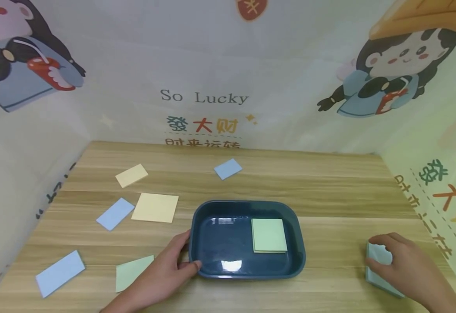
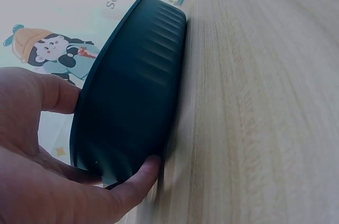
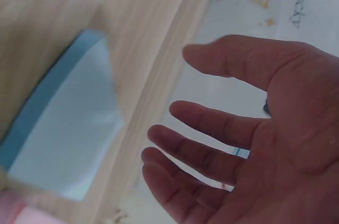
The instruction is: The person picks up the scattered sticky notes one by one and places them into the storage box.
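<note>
Glossy teal tray, left hand gripping rim

Left hand at tray, seemingly gripping

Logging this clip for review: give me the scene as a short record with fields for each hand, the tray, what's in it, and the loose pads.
left hand: grips the near-left rim of the tray
right hand: over a blue pad at the table's right; grip not clear
tray: dark blue, flat on the wooden table
in tray: one green pad, right side
loose pads: three blue, two yellow and one green, left of and behind the tray
</note>
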The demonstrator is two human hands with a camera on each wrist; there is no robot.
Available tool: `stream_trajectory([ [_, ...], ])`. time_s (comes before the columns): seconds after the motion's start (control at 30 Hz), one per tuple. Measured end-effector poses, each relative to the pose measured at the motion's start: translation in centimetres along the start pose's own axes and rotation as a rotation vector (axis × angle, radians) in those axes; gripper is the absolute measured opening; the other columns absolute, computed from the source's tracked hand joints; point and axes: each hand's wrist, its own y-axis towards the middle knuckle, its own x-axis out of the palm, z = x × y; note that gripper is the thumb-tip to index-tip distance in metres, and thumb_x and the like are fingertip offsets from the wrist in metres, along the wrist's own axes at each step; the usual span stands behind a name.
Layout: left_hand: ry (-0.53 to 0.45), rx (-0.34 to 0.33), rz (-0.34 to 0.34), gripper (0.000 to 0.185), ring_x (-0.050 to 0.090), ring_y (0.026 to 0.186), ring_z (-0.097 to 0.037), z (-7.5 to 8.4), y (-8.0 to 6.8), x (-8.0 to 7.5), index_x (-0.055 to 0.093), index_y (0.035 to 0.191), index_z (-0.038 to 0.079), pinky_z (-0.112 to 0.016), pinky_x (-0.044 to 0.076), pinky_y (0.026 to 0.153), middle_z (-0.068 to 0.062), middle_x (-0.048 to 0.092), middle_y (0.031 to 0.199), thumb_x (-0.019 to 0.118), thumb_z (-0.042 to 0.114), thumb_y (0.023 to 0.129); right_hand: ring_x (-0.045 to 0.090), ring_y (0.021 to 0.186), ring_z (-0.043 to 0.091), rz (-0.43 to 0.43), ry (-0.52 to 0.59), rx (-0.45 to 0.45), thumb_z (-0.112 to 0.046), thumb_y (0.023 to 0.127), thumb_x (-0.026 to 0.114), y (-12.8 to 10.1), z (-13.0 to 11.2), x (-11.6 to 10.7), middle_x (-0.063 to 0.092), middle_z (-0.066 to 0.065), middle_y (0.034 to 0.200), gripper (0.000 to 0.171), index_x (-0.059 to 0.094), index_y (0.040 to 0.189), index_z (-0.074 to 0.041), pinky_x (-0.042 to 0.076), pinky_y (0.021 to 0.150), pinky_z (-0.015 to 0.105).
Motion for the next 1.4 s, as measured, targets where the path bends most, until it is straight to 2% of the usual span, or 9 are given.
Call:
stream_trajectory([
  [0.23, 0.034, -0.004, 0.018, 0.077, 0.059, 0.140, -0.036, 0.0, -0.3, -0.5, 0.032, 0.168, -0.005, -0.030, 0.058, 0.103, -0.027, 0.042, 0.164, 0.072, 0.008, 0.104, 0.071, 0.097, 0.046, -0.072, -0.028, 0.087, -0.029, 0.089, 0.091, -0.2, 2.2, 0.2, 0.070, 0.032, 0.118, 0.054, 0.073, 0.123, 0.009, 0.059, 0.075, 0.061],
  [0.47, 0.071, -0.057, 0.083, 0.078, 0.058, 0.139, -0.032, 0.1, -0.9, -1.0, 0.036, 0.168, -0.003, -0.030, 0.058, 0.102, -0.022, 0.045, 0.164, 0.076, 0.007, 0.102, 0.059, 0.082, 0.025, -0.049, -0.039, 0.075, -0.030, 0.081, 0.096, 0.3, 2.9, 0.6, 0.069, 0.025, 0.111, 0.063, 0.072, 0.124, 0.009, 0.055, 0.070, 0.049],
  [0.57, 0.058, -0.051, 0.090, 0.077, 0.057, 0.140, -0.033, 0.1, -1.0, -1.0, 0.036, 0.167, -0.004, -0.029, 0.058, 0.102, -0.023, 0.044, 0.164, 0.075, 0.004, 0.101, 0.064, 0.088, 0.032, -0.060, -0.029, 0.066, -0.031, 0.074, 0.101, 0.2, 3.0, 0.9, 0.066, 0.033, 0.120, 0.074, 0.069, 0.126, 0.010, 0.059, 0.077, 0.056],
  [0.7, 0.044, -0.042, 0.087, 0.077, 0.058, 0.140, -0.034, 0.0, -1.0, -0.9, 0.036, 0.167, -0.006, -0.029, 0.058, 0.102, -0.024, 0.046, 0.162, 0.075, 0.003, 0.101, 0.066, 0.107, 0.050, -0.116, -0.025, 0.073, -0.033, 0.068, 0.106, 0.0, 3.3, 1.1, 0.059, 0.039, 0.131, 0.086, 0.066, 0.130, 0.010, 0.057, 0.089, 0.068],
  [0.8, 0.059, -0.030, 0.080, 0.076, 0.058, 0.139, -0.034, -0.1, -1.0, -0.9, 0.036, 0.166, -0.006, -0.029, 0.057, 0.103, -0.025, 0.047, 0.161, 0.075, 0.005, 0.102, 0.063, 0.115, 0.057, -0.149, -0.033, 0.086, -0.035, 0.066, 0.107, -0.1, 3.6, 1.3, 0.056, 0.039, 0.135, 0.089, 0.065, 0.131, 0.009, 0.055, 0.094, 0.071],
  [0.93, 0.065, -0.011, 0.063, 0.076, 0.058, 0.139, -0.035, -0.2, -0.9, -0.7, 0.036, 0.166, -0.006, -0.029, 0.056, 0.104, -0.025, 0.046, 0.162, 0.075, 0.008, 0.102, 0.063, 0.115, 0.056, -0.193, -0.030, 0.113, -0.036, 0.065, 0.107, -0.2, 4.2, 1.5, 0.054, 0.041, 0.138, 0.095, 0.062, 0.134, 0.009, 0.055, 0.094, 0.071],
  [1.17, 0.073, 0.000, 0.049, 0.075, 0.057, 0.139, -0.035, -0.1, -0.5, -0.3, 0.037, 0.166, -0.005, -0.028, 0.055, 0.104, -0.025, 0.046, 0.162, 0.074, 0.009, 0.102, 0.061, 0.103, 0.040, -0.290, 0.006, 0.184, -0.031, 0.068, 0.105, -0.4, 5.2, 1.8, 0.059, 0.037, 0.135, 0.100, 0.053, 0.145, 0.006, 0.057, 0.090, 0.061],
  [1.27, 0.087, 0.004, 0.046, 0.075, 0.057, 0.139, -0.034, -0.1, -0.3, -0.2, 0.038, 0.166, -0.004, -0.028, 0.054, 0.105, -0.024, 0.046, 0.161, 0.075, 0.010, 0.102, 0.061, 0.099, 0.037, -0.299, -0.007, 0.178, -0.028, 0.067, 0.105, -0.7, 5.5, 1.8, 0.061, 0.032, 0.130, 0.099, 0.053, 0.145, 0.006, 0.057, 0.083, 0.052],
  [1.4, 0.065, 0.008, 0.030, 0.075, 0.059, 0.138, -0.034, -0.1, -0.1, -0.1, 0.037, 0.166, -0.005, -0.029, 0.055, 0.105, -0.025, 0.046, 0.161, 0.074, 0.009, 0.102, 0.060, 0.095, 0.035, -0.364, 0.022, 0.243, -0.030, 0.069, 0.105, -0.9, 5.9, 2.0, 0.059, 0.026, 0.132, 0.101, 0.051, 0.148, 0.003, 0.056, 0.079, 0.046],
])
